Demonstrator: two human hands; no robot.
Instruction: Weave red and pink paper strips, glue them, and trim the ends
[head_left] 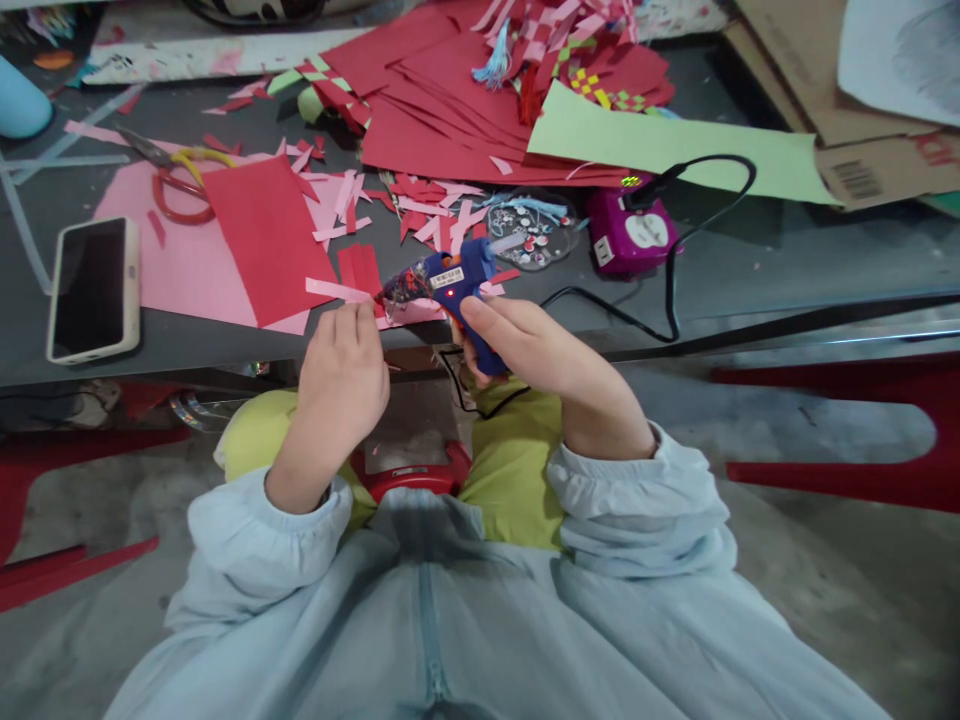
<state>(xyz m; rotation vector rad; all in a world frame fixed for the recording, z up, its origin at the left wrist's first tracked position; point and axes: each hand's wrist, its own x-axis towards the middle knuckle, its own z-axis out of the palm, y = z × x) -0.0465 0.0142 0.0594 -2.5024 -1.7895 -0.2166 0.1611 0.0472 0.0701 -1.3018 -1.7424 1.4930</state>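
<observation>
While the right hand (525,345) wraps closed round the handle of the blue plastic hot-glue gun (454,285), its nozzle points left at a thin pink paper strip (337,291) pinched in the left hand (341,375), just over the grey table edge (187,345). Gluing appears under way; the next move likely calls for a steady trigger squeeze.

A pale blue jacket is being worn, its zip running down the middle of the chest. The sleeves are being gathered into puffy elastic cuffs just behind the bare left hand (341,375) and right hand (540,350). Yellow-green trousers are being worn beneath.
</observation>
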